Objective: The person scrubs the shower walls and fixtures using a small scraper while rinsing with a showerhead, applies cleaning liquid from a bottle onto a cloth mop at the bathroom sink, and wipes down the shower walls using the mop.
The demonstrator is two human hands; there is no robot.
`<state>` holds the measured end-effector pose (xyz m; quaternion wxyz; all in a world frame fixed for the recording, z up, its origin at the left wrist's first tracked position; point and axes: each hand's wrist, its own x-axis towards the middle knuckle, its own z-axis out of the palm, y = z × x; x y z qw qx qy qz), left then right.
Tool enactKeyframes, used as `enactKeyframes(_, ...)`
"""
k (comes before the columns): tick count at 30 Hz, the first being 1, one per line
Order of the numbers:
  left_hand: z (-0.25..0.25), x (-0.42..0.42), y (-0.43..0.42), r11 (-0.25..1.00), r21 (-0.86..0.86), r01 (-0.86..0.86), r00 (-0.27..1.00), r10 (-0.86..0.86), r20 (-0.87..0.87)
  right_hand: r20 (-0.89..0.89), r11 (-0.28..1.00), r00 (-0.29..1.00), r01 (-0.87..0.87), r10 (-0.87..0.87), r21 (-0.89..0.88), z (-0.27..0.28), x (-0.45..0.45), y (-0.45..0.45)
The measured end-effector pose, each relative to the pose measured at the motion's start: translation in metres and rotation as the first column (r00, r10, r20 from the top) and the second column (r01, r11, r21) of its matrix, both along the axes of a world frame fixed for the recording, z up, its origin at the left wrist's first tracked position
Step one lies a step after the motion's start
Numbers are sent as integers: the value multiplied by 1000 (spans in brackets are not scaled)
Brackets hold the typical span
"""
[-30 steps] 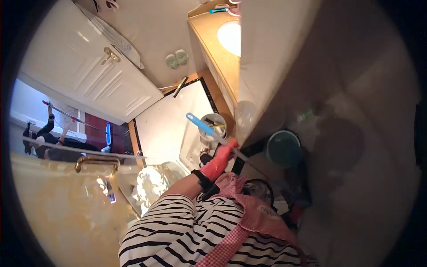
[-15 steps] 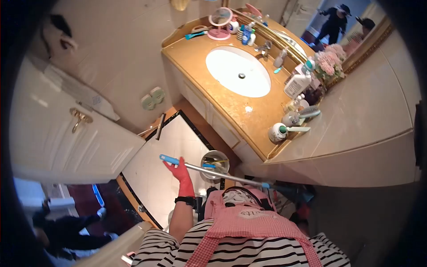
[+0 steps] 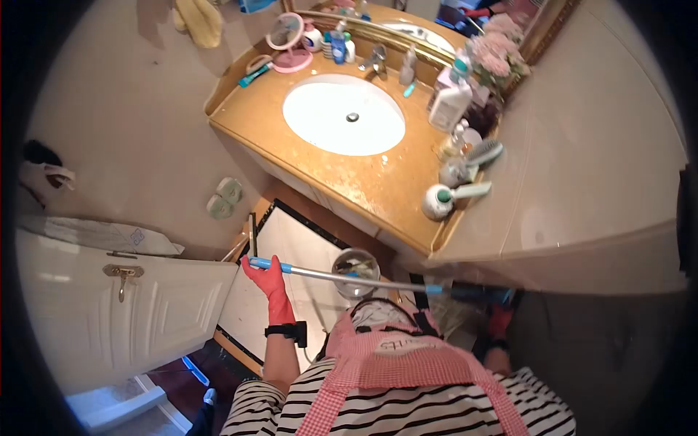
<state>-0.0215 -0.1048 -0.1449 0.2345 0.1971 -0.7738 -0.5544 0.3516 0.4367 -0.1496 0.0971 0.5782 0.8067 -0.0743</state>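
My left hand (image 3: 267, 282), in a red rubber glove, is closed around the blue grip of a long-handled cleaning tool (image 3: 342, 279). Its metal pole runs level across my front to a dark, blue-edged head on the right. My right hand (image 3: 499, 318), also red-gloved, is in shadow just below that head; its fingers are too dim to make out. Under the pole on the floor stands a pale bucket (image 3: 337, 288) with several tools in it, partly hidden.
A tan vanity counter (image 3: 254, 120) with a white sink (image 3: 305, 134) lies ahead, bottles and a hairbrush (image 3: 483, 152) along its right edge. A white door (image 3: 174, 305) stands at the left. A person's foot (image 3: 210, 397) shows beyond it.
The view has turned and the counter sits further left. The tool's dark head has risen to nearly level, and my right hand shows more clearly below it. The other person is mostly out of view.
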Motion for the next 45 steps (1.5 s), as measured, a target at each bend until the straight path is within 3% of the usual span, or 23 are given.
enactKeyframes(2, -1, -15, -1, 928, -373, -9, 1000, 16, 15, -312, 998, 949, -54, 55, 11, -23, 13, -4)
enactKeyframes(3, 9, -25, -2, 921, -388, -25, 999, 31, 8, -452, 998, 890, -68, 64, 8, -43, 27, -12)
enactKeyframes(5, 25, -48, -9, 922, -306, 238, 925, -120, 360, -568, 998, 822, -56, 34, -21, -71, 43, -24)
enactKeyframes(7, 36, -70, -16, 870, -333, 365, 896, -230, 380, -550, 984, 831, 157, -88, 80, -82, 50, -26)
enactKeyframes(9, 39, -97, -20, 629, -189, 754, 545, -439, 714, -614, 963, 764, 267, -200, 19, -55, 36, -44)
enactKeyframes(11, 50, -112, -10, 364, 3, 931, 237, -613, 754, -574, 976, 809, 207, -128, 73, -47, 25, -58)
enactKeyframes(13, 40, -124, 3, 185, 67, 981, 58, -596, 801, 77, 971, 972, 212, -221, 113, 8, -10, -77)
enactKeyframes(14, 42, -130, 12, 97, 68, 993, 3, -591, 807, 53, 949, 956, 279, -289, 147, 16, -11, -84)
enactKeyframes(16, 37, -145, 24, -209, -72, 975, -72, -607, 792, -422, 828, 826, 502, -373, 250, 32, -15, -98)
enactKeyframes(17, 31, -151, 24, -307, -81, 948, -123, -590, 798, -514, 781, 772, 562, -375, 273, 48, -19, -109)
enactKeyframes(18, 34, -154, 29, -463, -131, 877, -129, -489, 863, -517, 688, 791, 575, -328, 443, 35, -13, -119)
enactKeyframes(19, 23, -155, 26, -524, -100, 846, -179, -455, 872, -566, 698, 736, 623, -372, 352, 73, -31, -130)
enactKeyframes(20, 6, -161, 27, -698, -112, 707, -194, -343, 919, -605, 699, 676, 666, -420, 260, 112, -50, -142)
enactKeyframes(21, -3, -163, 25, -832, -106, 544, -169, -233, 958, -588, 691, 746, 603, -313, 398, 118, -55, -147)
enactKeyframes(23, 2, -150, 33, -870, -100, 484, -205, -224, 953, -558, 685, 744, 623, -368, 378, 134, -65, -155)
enactKeyframes(26, 9, -112, 52, -762, -72, 644, -296, -334, 895, -534, 658, 775, 601, -339, 454, 140, -62, -170)
enactKeyframes(29, 10, -72, 83, -674, 78, 735, -443, -389, 808, -574, 635, 771, 595, -276, 493, 138, -71, -187)
enactKeyframes(31, 27, -31, 119, -706, 58, 706, -483, -419, 769, -631, 609, 766, 560, -122, 562, 132, -77, -197)
enactKeyframes(35, 27, 54, 185, -611, -287, 738, -446, -760, 473, -719, 627, 694, 577, -39, 523, 89, -93, -225)
enactKeyframes(38, 12, 93, 205, -679, -170, 714, -520, -677, 520, -684, 570, 728, 582, -48, 579, 68, -106, -245)
enactKeyframes(39, 17, 102, 207, -706, -141, 694, -547, -645, 534, -656, 664, 729, 589, -193, 460, 65, -109, -252)
enactKeyframes(42, -49, 114, 214, -699, 149, 699, -705, -640, 305, -560, 674, 808, 520, -186, 526, 70, -113, -268)
enactKeyframes(45, -53, 115, 230, -781, 68, 621, -762, -581, 287, -573, 681, 810, 492, -127, 543, 62, -103, -289)
